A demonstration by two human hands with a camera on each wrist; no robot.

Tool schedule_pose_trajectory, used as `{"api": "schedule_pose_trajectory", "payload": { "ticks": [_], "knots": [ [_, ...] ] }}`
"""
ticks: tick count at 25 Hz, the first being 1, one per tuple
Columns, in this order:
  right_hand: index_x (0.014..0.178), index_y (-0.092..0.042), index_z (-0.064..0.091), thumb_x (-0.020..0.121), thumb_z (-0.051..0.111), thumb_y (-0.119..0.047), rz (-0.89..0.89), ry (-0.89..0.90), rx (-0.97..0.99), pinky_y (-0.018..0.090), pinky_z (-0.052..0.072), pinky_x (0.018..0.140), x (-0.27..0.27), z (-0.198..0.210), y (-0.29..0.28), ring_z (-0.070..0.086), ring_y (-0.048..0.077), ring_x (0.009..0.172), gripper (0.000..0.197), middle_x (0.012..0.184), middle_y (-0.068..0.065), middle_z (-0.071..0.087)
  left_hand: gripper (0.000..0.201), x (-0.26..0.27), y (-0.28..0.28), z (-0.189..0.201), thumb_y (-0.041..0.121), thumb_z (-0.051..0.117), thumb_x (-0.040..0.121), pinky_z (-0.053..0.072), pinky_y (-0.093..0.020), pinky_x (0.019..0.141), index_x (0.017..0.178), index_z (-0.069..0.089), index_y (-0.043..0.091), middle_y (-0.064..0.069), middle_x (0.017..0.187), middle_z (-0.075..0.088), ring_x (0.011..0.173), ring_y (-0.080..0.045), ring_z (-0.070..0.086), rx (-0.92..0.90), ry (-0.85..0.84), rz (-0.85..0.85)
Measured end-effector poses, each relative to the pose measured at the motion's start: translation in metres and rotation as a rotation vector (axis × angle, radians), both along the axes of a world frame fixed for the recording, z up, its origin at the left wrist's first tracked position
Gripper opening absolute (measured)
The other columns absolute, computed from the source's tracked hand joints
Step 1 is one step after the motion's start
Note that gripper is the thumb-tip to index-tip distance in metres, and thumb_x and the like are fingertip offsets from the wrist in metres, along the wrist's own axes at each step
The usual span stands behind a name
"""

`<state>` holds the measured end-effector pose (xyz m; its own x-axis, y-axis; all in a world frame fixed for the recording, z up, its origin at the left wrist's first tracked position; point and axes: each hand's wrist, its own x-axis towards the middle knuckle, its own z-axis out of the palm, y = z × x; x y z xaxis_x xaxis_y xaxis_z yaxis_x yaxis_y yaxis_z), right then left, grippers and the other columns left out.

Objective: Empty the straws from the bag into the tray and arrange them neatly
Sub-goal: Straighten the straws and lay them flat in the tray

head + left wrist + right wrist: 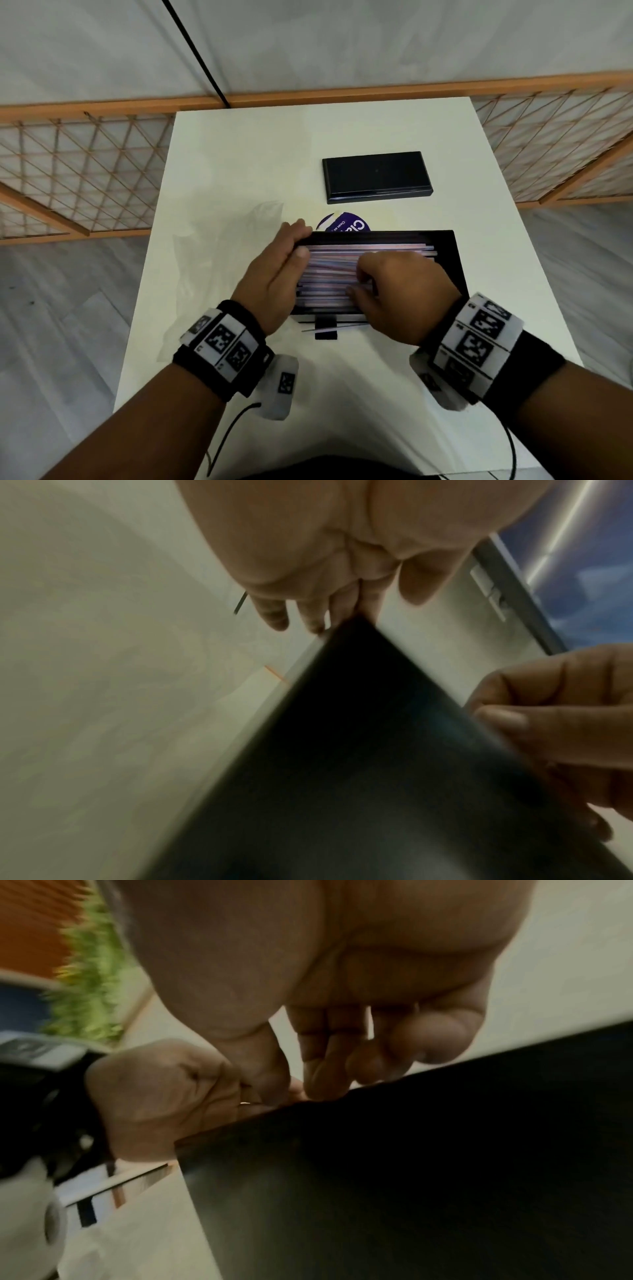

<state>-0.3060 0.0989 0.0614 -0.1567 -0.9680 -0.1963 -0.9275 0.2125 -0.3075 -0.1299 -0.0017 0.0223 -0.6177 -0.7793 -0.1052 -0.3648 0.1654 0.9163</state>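
A black tray [452,255] sits mid-table, filled with pink, blue and white straws [330,272] lying lengthwise. My left hand [301,240] stands at the tray's left end with straight fingers pressed flat against the straw ends. On top of the pile lies my right hand [358,277], its curled fingers and thumb pinching a bunch of straws. Two or three loose straws [337,327] lie on the table just in front of the tray. The empty clear bag [222,246] lies flat to the left. Both wrist views are blurred and show mostly the tray's dark wall [342,750] [411,1177].
A second black tray or lid [376,176] lies further back on the white table [239,154]. A round purple label [346,222] peeks out behind the filled tray. A small black piece [325,334] lies under the loose straws. An orange lattice fence [85,164] borders the table.
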Motion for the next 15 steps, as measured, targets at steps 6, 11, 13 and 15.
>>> {"api": "schedule_pose_trajectory", "payload": {
  "ticks": [6, 11, 13, 15],
  "knots": [
    [0.083, -0.015, 0.065, 0.087, 0.065, -0.029, -0.071, -0.234, 0.028, 0.028, 0.042, 0.069, -0.023, -0.029, -0.015, 0.06, 0.021, 0.076, 0.015, 0.078, -0.001, 0.066, 0.057, 0.01, -0.004, -0.026, 0.011, 0.032, 0.091, 0.008, -0.005, 0.115, 0.148, 0.041, 0.012, 0.006, 0.161, 0.021, 0.15, -0.004, 0.011, -0.221, -0.116, -0.145],
    [0.074, -0.022, 0.057, 0.081, 0.06, -0.038, 0.068, -0.139, -0.151, 0.034, 0.05, 0.058, -0.007, -0.004, 0.014, 0.06, 0.026, 0.063, 0.018, 0.065, -0.003, 0.063, 0.055, 0.005, -0.002, -0.029, 0.009, 0.032, 0.092, 0.01, -0.008, 0.118, 0.146, 0.042, 0.011, 0.011, 0.157, 0.021, 0.15, -0.006, 0.013, -0.251, -0.107, -0.111],
    [0.08, -0.023, 0.061, 0.082, 0.055, -0.044, 0.163, -0.072, -0.081, 0.034, 0.052, 0.057, 0.009, 0.001, 0.026, 0.064, 0.03, 0.065, 0.022, 0.066, -0.002, 0.066, 0.056, 0.005, -0.001, -0.032, 0.01, 0.031, 0.092, 0.011, -0.013, 0.12, 0.147, 0.042, 0.011, 0.012, 0.156, 0.021, 0.15, -0.007, 0.014, -0.273, -0.119, -0.087],
    [0.098, -0.023, 0.065, 0.09, 0.052, -0.042, 0.229, 0.031, 0.176, 0.036, 0.054, 0.069, 0.021, -0.008, 0.031, 0.068, 0.031, 0.082, 0.025, 0.086, 0.0, 0.071, 0.056, 0.004, 0.0, -0.034, 0.011, 0.031, 0.092, 0.012, -0.016, 0.122, 0.147, 0.041, 0.011, 0.012, 0.156, 0.021, 0.149, -0.007, 0.014, -0.284, -0.13, -0.08]
  ]
}}
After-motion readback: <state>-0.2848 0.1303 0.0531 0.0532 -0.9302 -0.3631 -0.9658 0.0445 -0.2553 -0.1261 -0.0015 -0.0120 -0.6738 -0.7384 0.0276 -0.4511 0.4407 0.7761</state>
